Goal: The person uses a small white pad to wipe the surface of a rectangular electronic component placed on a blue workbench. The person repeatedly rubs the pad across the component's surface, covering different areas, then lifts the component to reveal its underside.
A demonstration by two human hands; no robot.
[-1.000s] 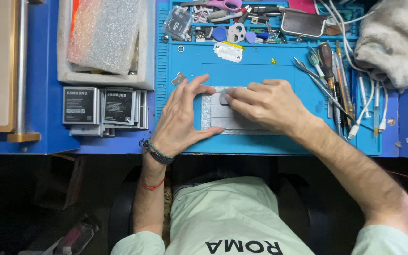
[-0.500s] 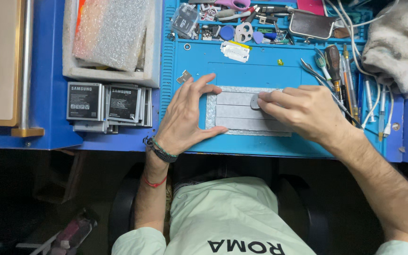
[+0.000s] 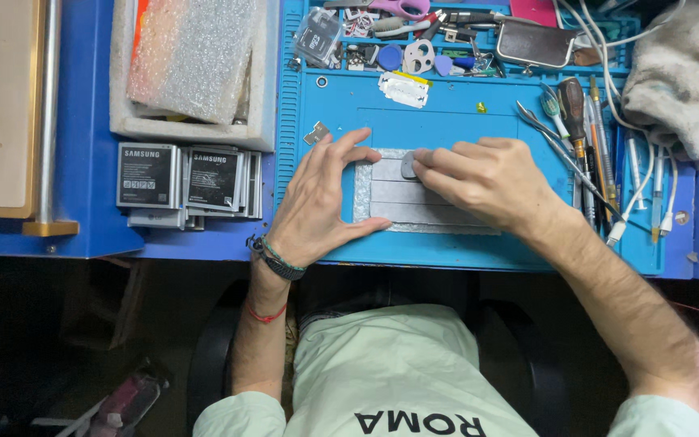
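A flat grey rectangular panel (image 3: 414,212) with a silvery textured border lies on the blue work mat (image 3: 463,113). My left hand (image 3: 317,198) rests spread on the panel's left end, fingers apart, pinning it down. My right hand (image 3: 487,182) lies over the panel's right part and pinches a small grey pick-like piece (image 3: 408,166) against its upper edge. Most of the panel's right side is hidden under my right hand.
Screwdrivers and tweezers (image 3: 576,137) lie along the mat's right side, with white cables (image 3: 649,186) and a grey cloth (image 3: 681,73) beyond. Small parts fill the mat's top trays (image 3: 414,32). Stacked phone batteries (image 3: 180,182) and a foam box of bubble wrap (image 3: 192,65) sit left.
My right hand has slid left along the panel's upper edge with the small grey piece, after being further right half a second ago. My left hand stays on the panel.
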